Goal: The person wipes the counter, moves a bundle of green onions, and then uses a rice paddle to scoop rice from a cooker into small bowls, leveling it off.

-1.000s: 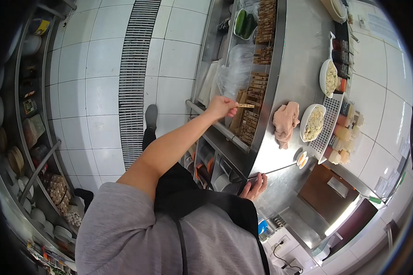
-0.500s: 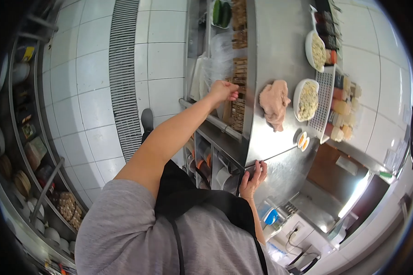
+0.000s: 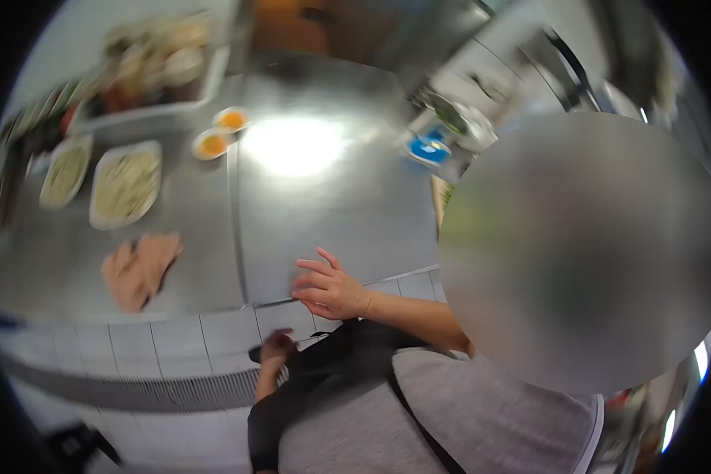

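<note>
At the near edge of the steel counter (image 3: 332, 205), our right hand (image 3: 332, 288) rests with its palm down. The forearm runs back from it to the right, toward our grey shirt. Its fingers are spread and loosely bent, pointing left across the metal, and they grip nothing. The counter edge lies directly under the hand, touching it. Our left hand (image 3: 275, 351) hangs lower, against the black apron (image 3: 324, 375) and above the white floor tiles. It is too blurred for us to tell whether it is closed or holds anything.

Left of the right hand, well apart from it, a crumpled pink cloth (image 3: 138, 268) lies on the counter. Beyond the cloth stand two white dishes (image 3: 125, 186) of pale food. Two small cups of orange sauce (image 3: 213, 144) sit near them, beside a seam in the metal. A blue object (image 3: 429, 148) lies at the counter's far right. A dark floor grate (image 3: 134, 391) runs below the tiled counter front. Nothing lies between the right hand and the cloth.
</note>
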